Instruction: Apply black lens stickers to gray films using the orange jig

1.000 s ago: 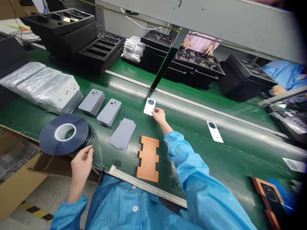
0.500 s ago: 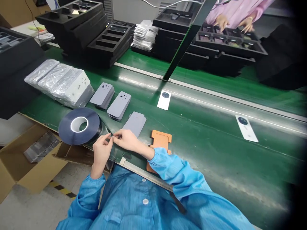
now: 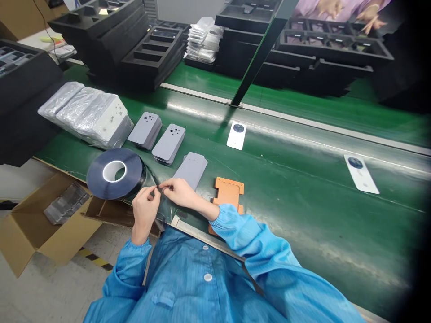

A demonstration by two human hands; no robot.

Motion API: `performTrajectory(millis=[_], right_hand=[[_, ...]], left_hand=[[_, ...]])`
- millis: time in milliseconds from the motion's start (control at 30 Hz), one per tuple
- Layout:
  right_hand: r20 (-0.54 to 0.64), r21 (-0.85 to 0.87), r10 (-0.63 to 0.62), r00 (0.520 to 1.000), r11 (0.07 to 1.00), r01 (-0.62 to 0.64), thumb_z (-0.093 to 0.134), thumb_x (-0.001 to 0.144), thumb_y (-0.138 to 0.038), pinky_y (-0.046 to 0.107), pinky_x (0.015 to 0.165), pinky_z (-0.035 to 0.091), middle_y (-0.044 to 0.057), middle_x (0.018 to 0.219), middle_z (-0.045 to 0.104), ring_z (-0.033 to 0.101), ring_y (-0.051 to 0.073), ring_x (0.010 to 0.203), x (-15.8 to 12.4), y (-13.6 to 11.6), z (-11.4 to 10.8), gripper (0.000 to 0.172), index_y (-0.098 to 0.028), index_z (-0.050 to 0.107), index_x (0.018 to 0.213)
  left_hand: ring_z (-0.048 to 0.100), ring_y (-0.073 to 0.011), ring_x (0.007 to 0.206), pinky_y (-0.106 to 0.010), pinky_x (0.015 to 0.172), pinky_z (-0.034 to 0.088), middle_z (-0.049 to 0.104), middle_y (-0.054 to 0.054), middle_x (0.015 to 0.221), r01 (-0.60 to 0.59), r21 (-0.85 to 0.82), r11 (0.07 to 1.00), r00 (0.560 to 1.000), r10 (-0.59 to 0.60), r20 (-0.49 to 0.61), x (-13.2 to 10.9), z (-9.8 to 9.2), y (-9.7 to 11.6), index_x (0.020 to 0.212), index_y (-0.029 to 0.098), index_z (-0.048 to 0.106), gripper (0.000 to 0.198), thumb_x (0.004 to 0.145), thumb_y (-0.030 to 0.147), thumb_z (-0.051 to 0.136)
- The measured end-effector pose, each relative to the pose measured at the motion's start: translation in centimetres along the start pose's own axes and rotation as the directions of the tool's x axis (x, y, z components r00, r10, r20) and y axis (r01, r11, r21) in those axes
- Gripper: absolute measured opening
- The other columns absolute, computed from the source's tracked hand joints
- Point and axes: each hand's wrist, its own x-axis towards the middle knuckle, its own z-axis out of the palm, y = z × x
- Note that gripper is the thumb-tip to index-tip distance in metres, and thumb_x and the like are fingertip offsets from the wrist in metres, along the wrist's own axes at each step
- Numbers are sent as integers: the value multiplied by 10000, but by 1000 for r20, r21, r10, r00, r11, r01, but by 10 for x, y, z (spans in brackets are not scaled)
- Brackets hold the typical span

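A big roll of dark-blue film [image 3: 97,177] with a white core lies flat at the table's near-left edge. Its loose end, a strip of clear film [image 3: 163,207], runs off the roll towards my hands. With thumb and index finger, my left hand [image 3: 146,208] pinches the strip's edge. Close against it, my right hand [image 3: 179,192] is closed with its fingertips at the same edge; exactly what lies between them is too small to see. Grey phone back panels [image 3: 191,169] are stacked just beyond my right hand. An orange fixture plate [image 3: 228,193] lies beside my right forearm.
Two more grey panel stacks [image 3: 169,142] and plastic-wrapped panels [image 3: 90,114] sit behind the roll. White phone panels [image 3: 236,136] lie along the green belt [image 3: 296,179]. Black foam trays [image 3: 148,58] are piled behind. An open cardboard box [image 3: 63,229] stands lower left. Another person's hands [image 3: 370,18] are at far-side trays.
The view has shifted a little, and the white panels lie further right in it. My hands keep their place at the film's edge, with the right fingertips slightly readjusted.
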Motion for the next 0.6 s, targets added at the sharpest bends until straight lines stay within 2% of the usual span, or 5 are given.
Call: performTrajectory(millis=[200,333,400,467,600], right_hand=[[0,-24,16,1000,1000,-16,535,921,-161,296,959,551,41,1180,812,765,223,1049,1,3,-1,395,-209,819,1191],[-41,-47,21,999,999,-23,542,927,-160,305,974,543,36,1171,813,758,232,1085,1,9,-2,387,-230,819,1187],[-53,-20,21,998,1000,-22,567,913,-145,310,947,547,38,1119,819,761,223,1015,-1,12,-3,378,-220,814,1190],[-70,42,4,998,999,-1,625,887,-140,312,911,550,52,1099,814,749,208,946,-5,12,-7,374,-187,795,1218],[-142,265,-1,990,963,39,703,906,-272,314,880,547,77,1078,807,724,188,926,-27,9,-23,320,-147,795,1186]], left_hand=[[565,-132,589,-270,671,450,627,-1,675,36,65,997,990,-27,-136,4,-9,-8,850,172,750,185,905,257,595],[564,-134,558,-270,632,455,612,18,621,218,-10,976,954,-216,-207,2,-24,-7,850,175,741,150,850,277,630],[554,-135,526,-255,573,440,582,34,567,334,-135,933,920,-354,-169,0,-34,-1,853,174,731,157,831,306,649],[545,-128,497,-238,522,424,579,37,552,403,-286,869,896,-439,-70,-2,-42,9,833,174,709,159,827,324,658],[514,-94,454,-210,463,399,632,26,618,426,-482,766,902,-398,165,-7,-46,39,826,178,674,136,844,312,664]])
